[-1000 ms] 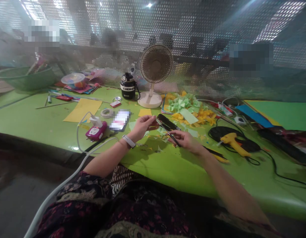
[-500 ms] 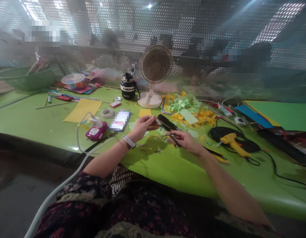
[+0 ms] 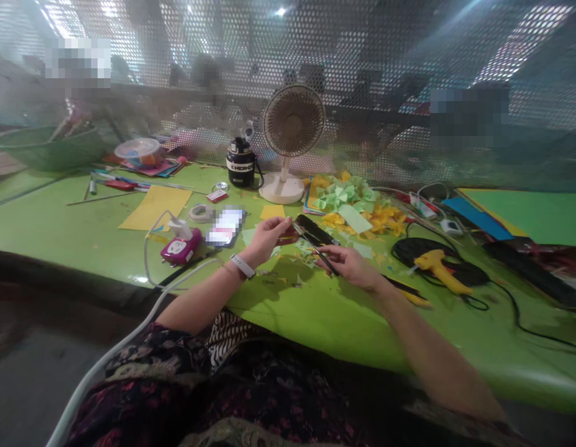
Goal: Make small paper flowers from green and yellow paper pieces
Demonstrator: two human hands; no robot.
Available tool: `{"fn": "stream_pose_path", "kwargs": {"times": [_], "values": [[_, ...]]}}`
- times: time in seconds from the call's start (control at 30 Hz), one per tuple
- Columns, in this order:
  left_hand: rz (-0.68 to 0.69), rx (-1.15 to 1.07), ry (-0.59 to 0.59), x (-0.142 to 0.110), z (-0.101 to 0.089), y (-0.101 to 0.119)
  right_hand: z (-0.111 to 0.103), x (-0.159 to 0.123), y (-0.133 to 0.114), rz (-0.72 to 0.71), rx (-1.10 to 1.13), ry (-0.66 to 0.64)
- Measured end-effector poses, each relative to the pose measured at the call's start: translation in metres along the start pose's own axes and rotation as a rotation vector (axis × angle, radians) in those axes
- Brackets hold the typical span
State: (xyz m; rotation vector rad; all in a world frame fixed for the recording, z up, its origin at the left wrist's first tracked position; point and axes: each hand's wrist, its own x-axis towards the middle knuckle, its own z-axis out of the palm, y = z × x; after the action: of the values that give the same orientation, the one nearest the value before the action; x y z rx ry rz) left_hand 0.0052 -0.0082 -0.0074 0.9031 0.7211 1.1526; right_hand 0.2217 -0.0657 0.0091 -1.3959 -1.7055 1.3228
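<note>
A: Head view — what do the hands do at this moment?

B: The right hand point(image 3: 348, 264) has its grip closed on a thin dark tool point(image 3: 315, 247), maybe tweezers, held above the surface point(image 3: 59, 223) between both hands. The left hand point(image 3: 268, 239) is curled at the tool's tip, but I cannot tell if it holds anything.

A: How much is done?

B: Green paper pieces point(image 3: 346, 194) and yellow paper pieces point(image 3: 383, 220) lie already in heaps, small scraps point(image 3: 306, 253) under the hands — what is left, I cannot tell.
</note>
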Motion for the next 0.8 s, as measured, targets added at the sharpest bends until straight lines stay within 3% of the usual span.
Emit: {"fn": "stream_pose_path", "kwargs": {"times": [0.8], "values": [[-0.011, -0.061, 0.058, 0.0006, 0.0005, 0.0025, -0.0023, 0.0022, 0.0032, -0.004, 0.01, 0.04]]}}
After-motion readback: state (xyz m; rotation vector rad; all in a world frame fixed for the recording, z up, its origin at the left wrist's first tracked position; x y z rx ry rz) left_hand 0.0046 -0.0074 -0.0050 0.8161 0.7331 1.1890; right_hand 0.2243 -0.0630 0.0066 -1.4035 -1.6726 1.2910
